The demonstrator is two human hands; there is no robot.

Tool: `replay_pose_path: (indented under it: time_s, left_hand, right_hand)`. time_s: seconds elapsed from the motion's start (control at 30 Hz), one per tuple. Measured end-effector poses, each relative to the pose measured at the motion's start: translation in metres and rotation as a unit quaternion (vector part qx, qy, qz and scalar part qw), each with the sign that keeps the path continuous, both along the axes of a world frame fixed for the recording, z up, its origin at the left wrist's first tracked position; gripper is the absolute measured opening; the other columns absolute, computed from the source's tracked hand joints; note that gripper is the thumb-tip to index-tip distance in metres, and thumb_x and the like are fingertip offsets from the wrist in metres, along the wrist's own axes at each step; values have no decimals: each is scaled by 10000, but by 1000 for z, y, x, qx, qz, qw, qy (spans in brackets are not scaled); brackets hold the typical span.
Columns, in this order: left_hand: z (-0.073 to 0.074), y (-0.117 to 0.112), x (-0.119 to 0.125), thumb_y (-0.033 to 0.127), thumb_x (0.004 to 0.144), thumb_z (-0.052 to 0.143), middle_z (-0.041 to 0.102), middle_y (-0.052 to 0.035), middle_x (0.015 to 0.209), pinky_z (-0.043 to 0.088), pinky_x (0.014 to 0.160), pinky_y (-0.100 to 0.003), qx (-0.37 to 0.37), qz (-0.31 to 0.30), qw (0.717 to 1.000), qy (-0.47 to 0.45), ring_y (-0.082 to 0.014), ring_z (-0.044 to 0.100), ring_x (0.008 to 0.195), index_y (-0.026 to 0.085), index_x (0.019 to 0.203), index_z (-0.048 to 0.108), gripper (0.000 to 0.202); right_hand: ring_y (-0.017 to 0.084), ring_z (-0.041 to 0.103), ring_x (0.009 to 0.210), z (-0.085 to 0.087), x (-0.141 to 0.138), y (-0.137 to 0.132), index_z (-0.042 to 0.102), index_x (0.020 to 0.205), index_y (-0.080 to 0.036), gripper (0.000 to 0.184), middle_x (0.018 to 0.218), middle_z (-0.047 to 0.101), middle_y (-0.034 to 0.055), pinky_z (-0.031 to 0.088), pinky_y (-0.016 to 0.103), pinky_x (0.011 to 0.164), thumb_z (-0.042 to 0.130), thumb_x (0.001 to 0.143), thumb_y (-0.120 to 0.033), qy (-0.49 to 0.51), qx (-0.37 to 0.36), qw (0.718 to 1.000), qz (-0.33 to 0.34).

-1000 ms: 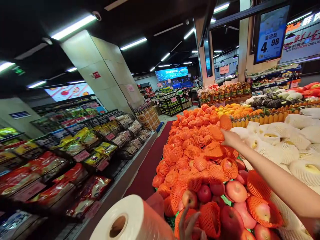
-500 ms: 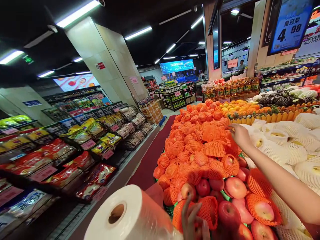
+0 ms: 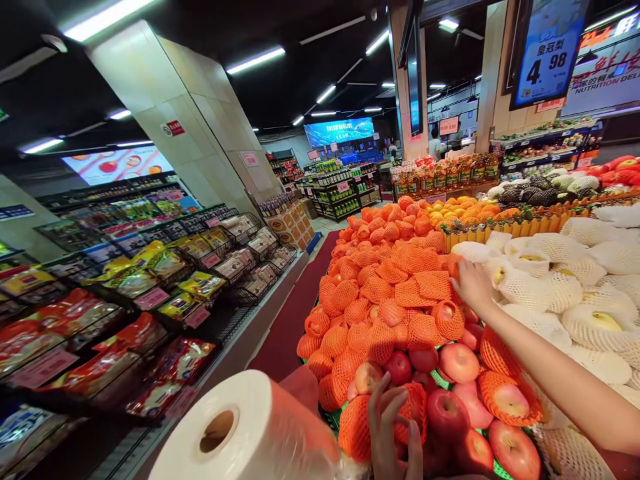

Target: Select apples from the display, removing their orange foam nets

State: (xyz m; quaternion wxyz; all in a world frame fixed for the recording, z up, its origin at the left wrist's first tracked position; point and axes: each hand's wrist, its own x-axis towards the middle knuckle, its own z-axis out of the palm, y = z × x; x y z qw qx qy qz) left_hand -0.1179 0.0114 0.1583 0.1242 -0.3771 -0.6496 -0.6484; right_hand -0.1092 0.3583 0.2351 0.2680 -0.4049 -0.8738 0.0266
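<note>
A heap of apples in orange foam nets (image 3: 357,310) fills the stand before me, with several loose red apples (image 3: 449,412) at its near end. At the heap's right edge my right hand (image 3: 473,285) has its fingers curled on an orange-netted apple (image 3: 453,265), partly hidden by the hand. Flattened orange foam nets (image 3: 425,285) lie just left of it. Low in the view, my left hand (image 3: 389,430) is open, fingers bent and spread in front of a netted apple (image 3: 413,410). Beside it on the left stands a large roll of clear plastic bags (image 3: 295,427).
White-netted pears (image 3: 543,293) lie to the right, under my right forearm. A yellow picket edging (image 3: 517,227) runs behind them. Oranges (image 3: 457,212) sit farther back. On the left, across a dark red ledge (image 3: 285,330), shelves hold packaged goods (image 3: 173,373).
The view has swung slightly right. My right hand has closed its fingers at the heap's right edge; my left hand has risen a little, its fingers more spread.
</note>
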Motion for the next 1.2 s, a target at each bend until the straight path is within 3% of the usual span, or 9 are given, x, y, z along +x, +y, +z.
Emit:
replay_pose_path:
  time_s: [0.17, 0.23, 0.4, 0.53, 0.63, 0.8, 0.97, 1.1, 1.2]
  left_hand:
    - [-24, 2, -8, 302, 1025, 529, 582, -178, 1395, 562, 585, -246, 6, -66, 998, -14, -250, 695, 1063, 250, 1269, 637, 272]
    - [-37, 4, -8, 497, 965, 631, 610, -197, 1365, 554, 534, -250, 5, -150, 987, -63, -292, 701, 1067, 237, 1289, 637, 415]
    - [-60, 10, -6, 624, 870, 719, 750, -162, 1148, 644, 708, -332, -88, -127, 977, -149, -274, 747, 935, 195, 1167, 722, 522]
    - [-58, 12, -9, 515, 973, 636, 787, -88, 948, 629, 718, -286, -118, -118, 973, -160, -220, 750, 838, 214, 985, 772, 331]
    - [-45, 13, -13, 488, 944, 694, 775, -67, 842, 612, 669, -257, -126, -196, 965, -121, -195, 735, 752, 212, 916, 789, 293]
    - [-13, 18, -24, 401, 921, 726, 715, -23, 663, 538, 550, -174, -110, -179, 974, -82, -131, 669, 583, 184, 713, 730, 300]
    - [2, 21, -27, 370, 880, 749, 593, 22, 534, 450, 478, -149, -81, -54, 989, -114, -87, 542, 470, 165, 600, 621, 370]
    - [2, 22, -15, 364, 877, 764, 686, 2, 598, 496, 518, -160, -106, -151, 977, -107, -109, 627, 524, 176, 677, 714, 278]
    - [6, 23, -17, 388, 911, 725, 707, -13, 629, 505, 527, -177, -116, -154, 974, -114, -123, 649, 550, 179, 729, 743, 278]
  right_hand:
    - [288, 670, 1025, 12, 34, -73, 645, 1120, -129, 222, 1091, 716, 149, 515, 368, 877, 505, 975, -222, 66, 6, 997, 42]
    - [215, 687, 889, 3, 57, -128, 648, 1009, -175, 182, 985, 720, 89, 529, 301, 790, 524, 990, -306, 139, -11, 974, 177]
    - [202, 717, 857, -41, 103, -218, 698, 1027, -204, 264, 984, 752, 65, 584, 305, 787, 581, 995, -439, 139, -327, 895, 271]
    - [297, 600, 1320, -80, 120, -223, 654, 1326, -177, 515, 1425, 620, 168, 510, 431, 1114, 672, 923, -497, 186, -426, 862, 202]
    - [310, 639, 1245, -93, 124, -217, 631, 1369, -148, 681, 1413, 627, 178, 552, 410, 1046, 808, 780, -440, 182, -467, 848, 172]
    - [259, 707, 843, -78, 128, -193, 802, 1064, -160, 421, 979, 780, 117, 593, 361, 781, 692, 849, -505, 149, -466, 854, 177]
    - [308, 747, 948, -64, 130, -190, 819, 1006, -240, 380, 1040, 791, 116, 607, 443, 894, 666, 881, -566, 289, -373, 874, 114]
    - [260, 701, 802, -67, 124, -210, 739, 1136, -272, 429, 973, 760, 57, 605, 375, 726, 828, 736, -401, 202, -411, 869, 186]
    - [177, 609, 654, -65, 122, -199, 674, 880, -214, 189, 741, 643, 12, 521, 277, 603, 724, 831, -390, 230, -429, 850, 200]
